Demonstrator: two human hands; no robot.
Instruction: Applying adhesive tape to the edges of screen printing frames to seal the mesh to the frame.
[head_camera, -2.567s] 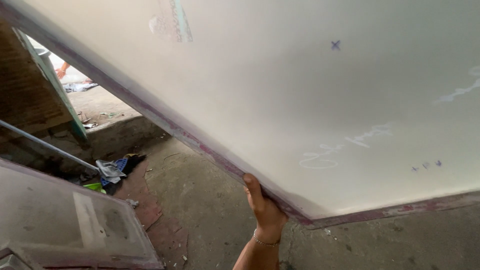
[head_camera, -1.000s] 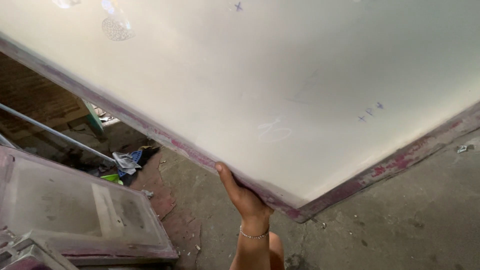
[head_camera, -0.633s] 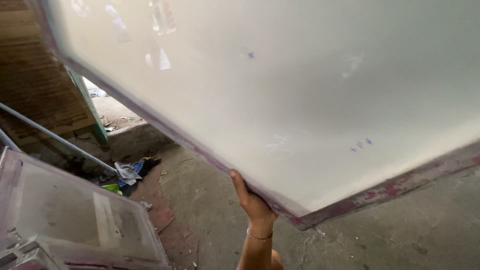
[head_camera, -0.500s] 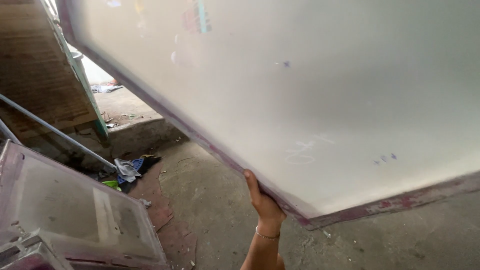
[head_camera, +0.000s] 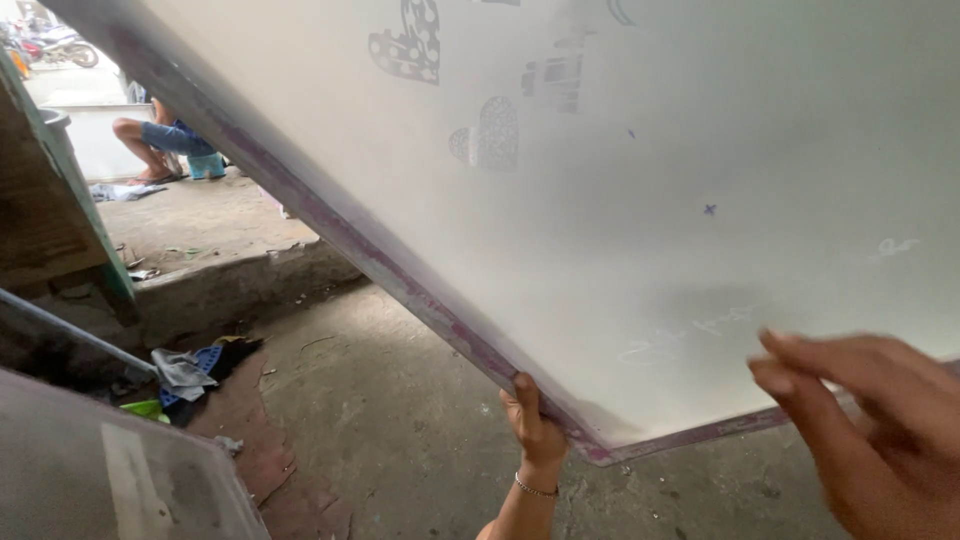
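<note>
My left hand (head_camera: 537, 432) grips the tilted printing screen (head_camera: 600, 200) under its low corner while my right hand (head_camera: 880, 430) hovers open, holding nothing, before its face, so I judge the frame could slip down onto the concrete floor (head_camera: 400, 420).

Concrete floor (head_camera: 400, 420), stone step (head_camera: 230, 275), crumpled rags (head_camera: 185, 372), seated person (head_camera: 160, 140), leaning frame (head_camera: 110, 470)

The screen frame (head_camera: 560, 200) fills the space above and in front of both hands. Below the left hand (head_camera: 535, 435), bare concrete floor (head_camera: 400, 420) lies open. Farther to its left stand a second frame (head_camera: 110, 470), a rag pile (head_camera: 190, 370) and a step (head_camera: 230, 275). The right hand (head_camera: 880, 430) hovers blurred just before the mesh.
</note>
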